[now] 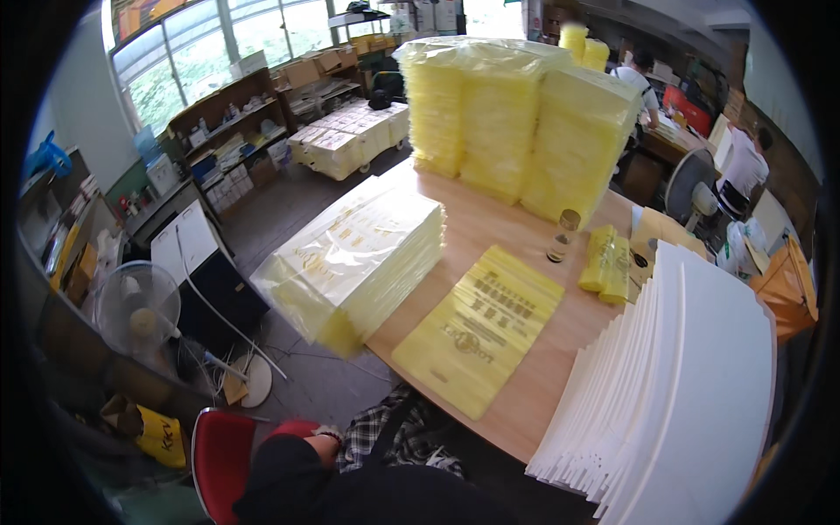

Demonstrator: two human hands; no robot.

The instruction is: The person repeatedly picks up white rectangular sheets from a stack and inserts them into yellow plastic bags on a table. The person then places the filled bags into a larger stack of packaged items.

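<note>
Neither of my hands shows. A short stretch of my left forearm is visible low in the view, with a band at the wrist, beside black-and-white plaid cloth. Past the wrist, the left hand is hidden. My right arm cannot be made out. On the table in front of me lies a flat yellow printed plastic bag. To its left is a thick stack of pale yellow bags under clear film, overhanging the table edge. Folded yellow bags and a small clear jar sit to its right.
A tall stack of white sheets fills the table's right side. High wrapped yellow stacks stand at the far edge. A red chair and a standing fan are at left. Two people sit at far right.
</note>
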